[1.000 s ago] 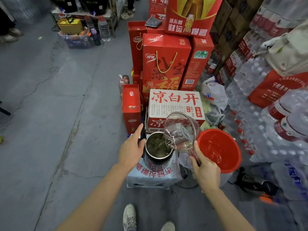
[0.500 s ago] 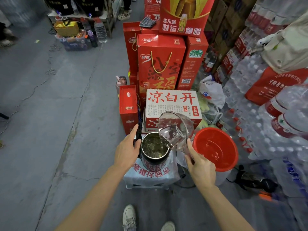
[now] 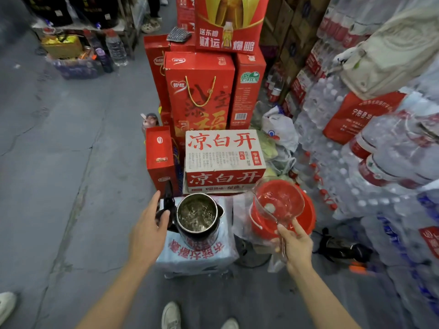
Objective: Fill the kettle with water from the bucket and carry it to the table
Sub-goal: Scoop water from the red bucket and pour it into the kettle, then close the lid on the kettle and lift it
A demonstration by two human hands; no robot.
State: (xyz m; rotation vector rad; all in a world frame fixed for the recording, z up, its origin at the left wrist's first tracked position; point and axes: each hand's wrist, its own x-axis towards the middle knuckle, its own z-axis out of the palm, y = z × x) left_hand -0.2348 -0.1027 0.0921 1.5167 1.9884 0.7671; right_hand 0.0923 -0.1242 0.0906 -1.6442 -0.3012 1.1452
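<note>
Both hands are in the near middle of the scene. Her or his left hand [image 3: 148, 230] curls around the black handle of the kettle [image 3: 198, 218], thumb across it and the fingers loosely extended. To the right, the right hand [image 3: 294, 244] pinches the handle of a clear plastic scoop [image 3: 278, 205], which is held over the bucket's mouth.

Shrink-wrapped packs of water bottles [image 3: 370, 176] are stacked high along the right side. Red gift boxes [image 3: 202, 91] stand piled at the far middle, and in front of them sits a white carton with red characters [image 3: 224, 157]. Right of the kettle, the red bucket [image 3: 306, 214] stands on the floor. A wrapped pack of bottles [image 3: 197, 257] in the near middle bears the kettle, which stands upright, lid open, with water visible inside the steel body.
</note>
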